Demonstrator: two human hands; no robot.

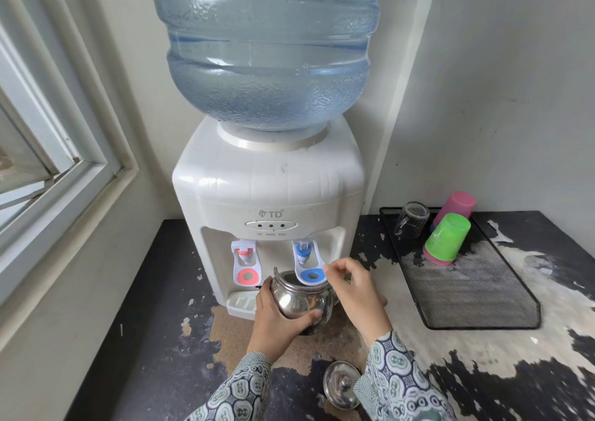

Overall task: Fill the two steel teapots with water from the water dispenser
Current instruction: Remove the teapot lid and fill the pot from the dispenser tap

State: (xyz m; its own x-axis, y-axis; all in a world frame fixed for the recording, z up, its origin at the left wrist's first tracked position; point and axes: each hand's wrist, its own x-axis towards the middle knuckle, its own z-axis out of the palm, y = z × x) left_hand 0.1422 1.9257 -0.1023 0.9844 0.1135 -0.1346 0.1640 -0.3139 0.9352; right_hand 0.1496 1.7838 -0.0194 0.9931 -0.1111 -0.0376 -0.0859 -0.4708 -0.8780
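The water dispenser (269, 227) is standing in the corner on the worn dark surface (154, 308), hemmed by the window wall on its left, with open surface lying in front. A black mesh tray (483, 291) is sitting well apart to the right. The lidless steel teapot (301, 301), shiny and round, is being held under the blue tap (304, 256): the left hand (277, 314) is gripping its body, and the right hand (354, 287), fingers curled, is touching the tap's lever. The lid (343, 385) is lying near the front edge.
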